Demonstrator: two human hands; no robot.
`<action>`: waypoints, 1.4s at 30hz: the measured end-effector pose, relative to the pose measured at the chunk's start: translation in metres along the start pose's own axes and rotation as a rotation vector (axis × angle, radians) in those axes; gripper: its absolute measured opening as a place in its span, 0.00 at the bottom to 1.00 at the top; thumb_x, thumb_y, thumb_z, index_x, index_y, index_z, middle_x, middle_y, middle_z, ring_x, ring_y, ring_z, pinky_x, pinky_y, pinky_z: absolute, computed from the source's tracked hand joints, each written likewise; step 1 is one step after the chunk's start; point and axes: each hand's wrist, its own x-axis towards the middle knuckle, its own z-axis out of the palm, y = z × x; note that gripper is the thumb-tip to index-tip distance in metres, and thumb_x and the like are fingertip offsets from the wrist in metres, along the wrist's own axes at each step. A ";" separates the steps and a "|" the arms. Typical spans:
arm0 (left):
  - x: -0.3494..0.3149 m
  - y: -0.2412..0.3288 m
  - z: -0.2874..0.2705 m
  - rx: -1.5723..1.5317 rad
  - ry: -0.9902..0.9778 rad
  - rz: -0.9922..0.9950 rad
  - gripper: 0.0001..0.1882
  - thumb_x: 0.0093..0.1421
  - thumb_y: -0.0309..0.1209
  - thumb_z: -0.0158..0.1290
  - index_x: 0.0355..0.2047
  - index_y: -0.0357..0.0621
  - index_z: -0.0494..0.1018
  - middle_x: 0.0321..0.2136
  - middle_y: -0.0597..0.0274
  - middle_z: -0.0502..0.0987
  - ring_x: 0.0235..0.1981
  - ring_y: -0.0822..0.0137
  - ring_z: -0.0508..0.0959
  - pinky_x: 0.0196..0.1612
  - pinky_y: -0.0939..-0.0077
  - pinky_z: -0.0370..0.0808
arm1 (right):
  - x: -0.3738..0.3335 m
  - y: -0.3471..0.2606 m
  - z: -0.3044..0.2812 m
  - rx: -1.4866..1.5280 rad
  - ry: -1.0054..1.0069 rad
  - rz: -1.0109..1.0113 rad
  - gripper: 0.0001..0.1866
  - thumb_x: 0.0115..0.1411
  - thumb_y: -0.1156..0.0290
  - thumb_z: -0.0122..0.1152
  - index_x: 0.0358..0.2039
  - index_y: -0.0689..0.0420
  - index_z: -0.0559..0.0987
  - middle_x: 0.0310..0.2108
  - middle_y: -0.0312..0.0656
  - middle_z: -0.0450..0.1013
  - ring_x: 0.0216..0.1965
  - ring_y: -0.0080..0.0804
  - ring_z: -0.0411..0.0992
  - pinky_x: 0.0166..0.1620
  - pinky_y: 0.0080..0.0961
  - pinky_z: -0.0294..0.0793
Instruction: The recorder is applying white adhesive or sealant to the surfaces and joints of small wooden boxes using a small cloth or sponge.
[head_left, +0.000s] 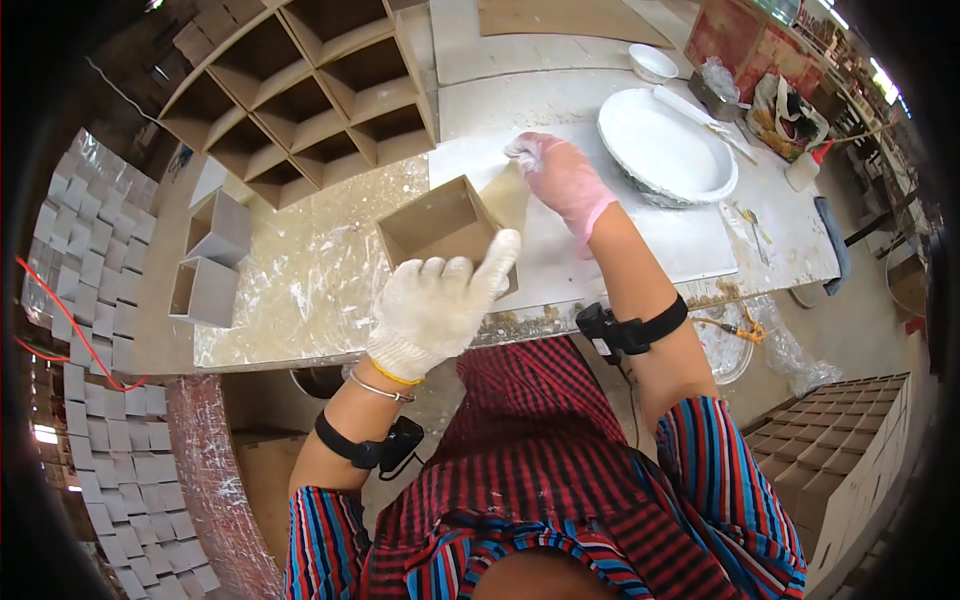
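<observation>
My left hand [425, 310], in a white knit glove, grips the near side of a small open grey-brown cardboard box [432, 222]. Its fingers curl over the wall and the thumb reaches to the right corner. At the box's right side is a thin tan flat piece [508, 198], perhaps paper. My right hand [560, 178], in a thin pink glove with white smears on the fingertips, pinches that piece at its upper end. To the right of this hand stands a large oval basin [668, 147] of white paste, with a flat white-coated tool [690, 108] across its rim.
A cardboard compartment rack [300, 95] stands at the back left. Two small boxes [205, 292] sit at the table's left. A white bowl [653, 63], a glue bottle [806, 168] and scissors [757, 233] lie right. Stacked boxes [95, 270] fill the far left; a divided carton [835, 440] stands lower right.
</observation>
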 end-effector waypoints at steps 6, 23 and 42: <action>0.009 -0.001 -0.021 -0.176 -0.172 -0.132 0.29 0.52 0.45 0.53 0.54 0.52 0.65 0.23 0.62 0.68 0.24 0.62 0.72 0.28 0.67 0.70 | -0.006 -0.004 0.028 -0.497 -0.311 -0.080 0.22 0.49 0.70 0.58 0.48 0.49 0.73 0.47 0.49 0.67 0.52 0.46 0.62 0.53 0.34 0.66; -0.032 -0.016 -0.011 -0.284 -0.106 -0.384 0.34 0.43 0.47 0.59 0.52 0.55 0.67 0.48 0.61 0.68 0.57 0.53 0.61 0.58 0.55 0.56 | -0.017 -0.032 -0.021 -0.218 -0.306 -0.038 0.19 0.50 0.74 0.54 0.45 0.51 0.74 0.50 0.48 0.66 0.51 0.45 0.65 0.54 0.34 0.65; -0.049 -0.017 0.010 -0.428 0.098 -0.391 0.33 0.40 0.50 0.60 0.47 0.54 0.71 0.43 0.62 0.70 0.56 0.51 0.62 0.58 0.50 0.55 | -0.038 -0.044 -0.039 -0.008 0.021 -0.135 0.22 0.52 0.71 0.54 0.49 0.62 0.69 0.47 0.56 0.66 0.48 0.48 0.67 0.51 0.33 0.66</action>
